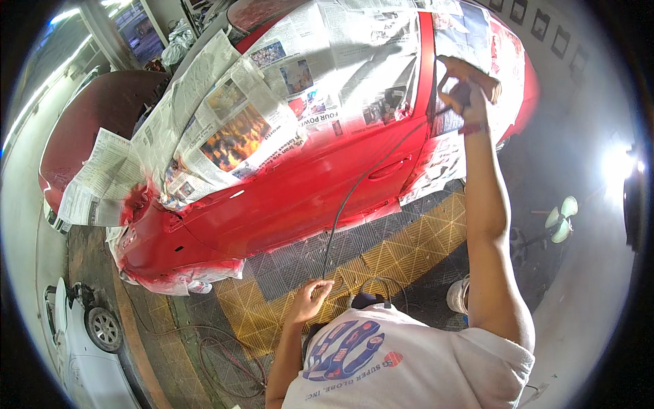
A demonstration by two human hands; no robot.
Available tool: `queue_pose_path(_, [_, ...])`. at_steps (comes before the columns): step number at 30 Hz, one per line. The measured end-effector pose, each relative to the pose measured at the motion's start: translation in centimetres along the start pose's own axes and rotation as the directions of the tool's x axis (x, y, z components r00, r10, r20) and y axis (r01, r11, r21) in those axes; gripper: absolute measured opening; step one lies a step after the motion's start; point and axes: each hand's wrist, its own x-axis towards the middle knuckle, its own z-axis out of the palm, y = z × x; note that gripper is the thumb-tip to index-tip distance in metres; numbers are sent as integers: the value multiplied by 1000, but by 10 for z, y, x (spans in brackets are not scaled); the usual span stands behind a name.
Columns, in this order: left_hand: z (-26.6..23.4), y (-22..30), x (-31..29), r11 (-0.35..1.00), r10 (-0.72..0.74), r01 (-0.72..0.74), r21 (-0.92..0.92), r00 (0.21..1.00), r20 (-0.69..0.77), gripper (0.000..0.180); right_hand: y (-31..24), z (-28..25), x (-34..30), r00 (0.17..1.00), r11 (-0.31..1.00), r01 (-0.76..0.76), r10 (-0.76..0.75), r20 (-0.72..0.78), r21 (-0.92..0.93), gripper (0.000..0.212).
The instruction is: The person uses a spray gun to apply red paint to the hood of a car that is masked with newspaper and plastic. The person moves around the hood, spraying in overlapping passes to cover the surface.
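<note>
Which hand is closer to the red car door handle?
Right. The right hand is raised at the car's masked window, holding a tool just above and right of the door handle. The left hand is low, over the floor grid.
</note>
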Motion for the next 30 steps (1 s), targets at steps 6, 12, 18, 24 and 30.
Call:
queue_pose_path(6, [12, -70, -46, 941, -286, 296, -165, 955, 81, 39, 67, -24, -121, 957, 971, -239, 234, -169, -8, 21])
queue_pose_path(12, [8, -76, -51, 959, -283, 284, 6, 954, 103, 44, 91, -143, -102, 940, 940, -325, 308, -145, -106, 26])
queue_pose_path(18, [-4, -71, -65, 955, -290, 281, 96, 953, 87, 58, 133, -157, -94, 937, 853, -175, -9, -348, -492, 36])
queue_pose_path(24, [-20, -153, -118, 919, -387, 389, -66, 921, 42, 52, 170, -12, -220, 990, 742, -141, 89, -113, -655, 19])
queue_pose_path(30, [-68, -253, -207, 911, -409, 395, -121, 904, -123, 53, 236, 145, -372, 960, 702, -194, 281, 17, -685, 14])
